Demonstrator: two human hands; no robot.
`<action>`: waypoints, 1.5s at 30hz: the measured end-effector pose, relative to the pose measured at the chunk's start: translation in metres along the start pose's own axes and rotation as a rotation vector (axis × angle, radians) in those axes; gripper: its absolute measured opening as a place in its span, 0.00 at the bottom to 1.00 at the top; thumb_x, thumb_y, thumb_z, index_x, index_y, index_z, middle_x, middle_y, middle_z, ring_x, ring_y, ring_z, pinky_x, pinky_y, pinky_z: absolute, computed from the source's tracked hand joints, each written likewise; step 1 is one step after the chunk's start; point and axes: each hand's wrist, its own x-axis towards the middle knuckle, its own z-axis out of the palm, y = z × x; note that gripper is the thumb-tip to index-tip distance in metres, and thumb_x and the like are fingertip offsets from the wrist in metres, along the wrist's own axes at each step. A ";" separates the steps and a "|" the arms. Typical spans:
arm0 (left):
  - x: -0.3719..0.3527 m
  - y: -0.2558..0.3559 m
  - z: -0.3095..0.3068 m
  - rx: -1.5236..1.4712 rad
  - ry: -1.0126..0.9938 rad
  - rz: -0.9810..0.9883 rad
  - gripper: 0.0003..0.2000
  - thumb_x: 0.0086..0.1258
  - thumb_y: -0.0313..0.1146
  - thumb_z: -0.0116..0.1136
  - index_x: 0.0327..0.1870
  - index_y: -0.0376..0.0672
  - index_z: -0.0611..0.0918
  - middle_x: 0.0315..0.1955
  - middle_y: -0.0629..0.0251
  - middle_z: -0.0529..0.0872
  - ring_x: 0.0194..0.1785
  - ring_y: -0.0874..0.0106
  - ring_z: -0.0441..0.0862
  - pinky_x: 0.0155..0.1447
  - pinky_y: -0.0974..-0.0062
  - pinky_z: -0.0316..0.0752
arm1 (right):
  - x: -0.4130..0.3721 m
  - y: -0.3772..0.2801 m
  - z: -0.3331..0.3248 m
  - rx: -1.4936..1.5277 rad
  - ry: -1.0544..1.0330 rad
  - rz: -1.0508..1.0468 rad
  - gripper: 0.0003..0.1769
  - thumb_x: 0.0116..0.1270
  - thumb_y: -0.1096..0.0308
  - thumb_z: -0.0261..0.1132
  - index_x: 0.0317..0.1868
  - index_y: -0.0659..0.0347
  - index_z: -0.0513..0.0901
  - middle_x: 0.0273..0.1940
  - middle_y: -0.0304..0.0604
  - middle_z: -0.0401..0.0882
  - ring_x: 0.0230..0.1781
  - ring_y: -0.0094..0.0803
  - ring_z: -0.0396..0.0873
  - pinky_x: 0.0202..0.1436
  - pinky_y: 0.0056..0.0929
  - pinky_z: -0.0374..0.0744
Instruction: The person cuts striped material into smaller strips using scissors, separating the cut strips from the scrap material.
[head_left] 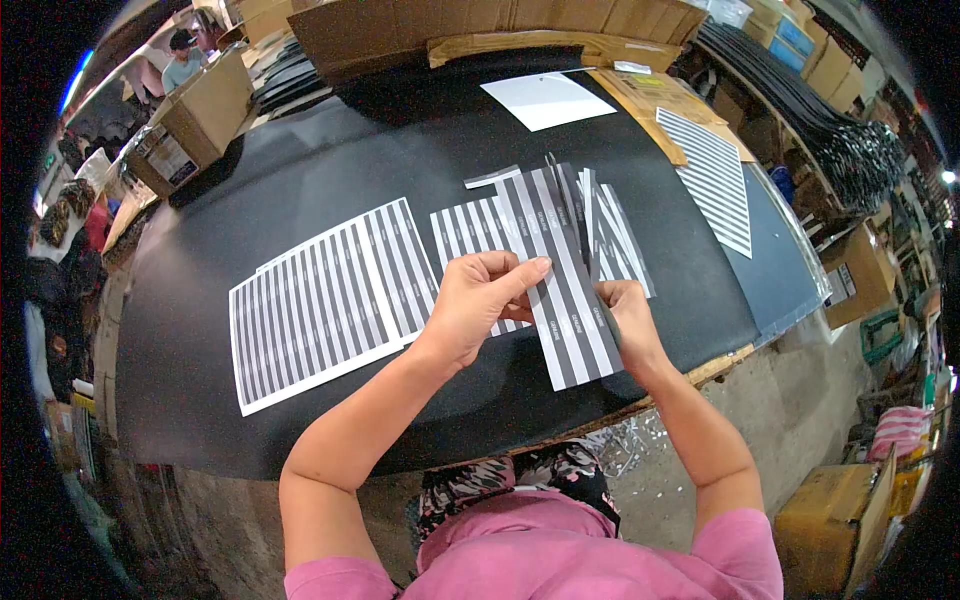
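While left hand point(474, 303) pinches striped sheet point(573, 335), right hand point(632, 325) holds scissors point(584, 230).

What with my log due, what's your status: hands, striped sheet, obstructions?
Left hand pinching striped sheet. Right hand holding scissors at sheet's right edge. Loose strips nearby; nothing visibly blocking.

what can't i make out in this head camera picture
Head view: the print on the held striped sheet is too small to read surely.
Head view: the scissors have their handles mostly hidden by the right hand.
Head view: the lying striped sheet is partly covered by the left hand and the held one.
Head view: the far person has their lower body hidden behind a cardboard box.
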 end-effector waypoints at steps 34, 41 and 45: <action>0.016 0.038 -0.050 0.101 0.206 0.352 0.10 0.64 0.38 0.61 0.33 0.40 0.82 0.26 0.68 0.84 0.25 0.81 0.79 0.29 0.82 0.77 | -0.067 -0.008 -0.003 -0.225 -0.230 0.203 0.21 0.52 0.54 0.73 0.24 0.66 0.80 0.18 0.37 0.76 0.18 0.18 0.72 0.21 0.19 0.69; 0.013 0.039 -0.044 0.098 0.215 0.366 0.11 0.64 0.38 0.61 0.33 0.38 0.82 0.26 0.66 0.84 0.25 0.80 0.80 0.30 0.82 0.77 | -0.060 -0.009 0.006 -0.291 -0.214 0.136 0.19 0.52 0.58 0.73 0.23 0.67 0.79 0.18 0.38 0.76 0.19 0.20 0.74 0.23 0.20 0.72; 0.013 0.038 -0.044 0.096 0.207 0.369 0.11 0.64 0.38 0.61 0.33 0.37 0.82 0.27 0.66 0.84 0.26 0.80 0.80 0.29 0.82 0.77 | -0.058 -0.009 0.008 -0.348 -0.188 0.124 0.22 0.49 0.53 0.74 0.19 0.66 0.80 0.16 0.37 0.75 0.18 0.19 0.71 0.22 0.21 0.70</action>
